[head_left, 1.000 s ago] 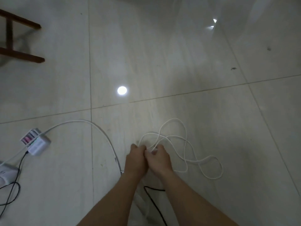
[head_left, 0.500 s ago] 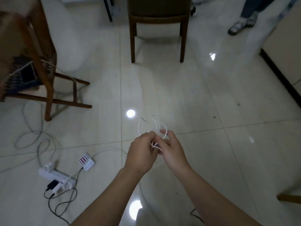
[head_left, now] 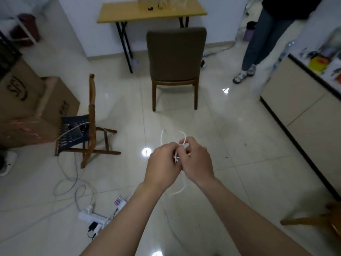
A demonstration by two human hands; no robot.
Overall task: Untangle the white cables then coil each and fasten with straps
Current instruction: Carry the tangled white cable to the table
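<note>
Teamwork now: left hand [head_left: 162, 163] and right hand [head_left: 198, 161] both pinch the white cable [head_left: 161, 137] tangle between them, loops poking up above, one dangling below. Best to loosen gently, feeding an end through, never yanking tight.

Lifted the white cable [head_left: 180, 190] clear of the tiles, no longer sprawled there in wide loops as a second ago. Now bunched between left hand [head_left: 162, 163] and right hand [head_left: 198, 161], both raised from floor level and pinching the tangle (small loops poking up past the fingers, one longer loop hanging below). Tilted the view up too: brought in the whole chair [head_left: 175, 58], the far table [head_left: 151, 10] and more of the standing person [head_left: 262, 39] far right; dropped the power strip [head_left: 92, 217] towards the near left.
</note>
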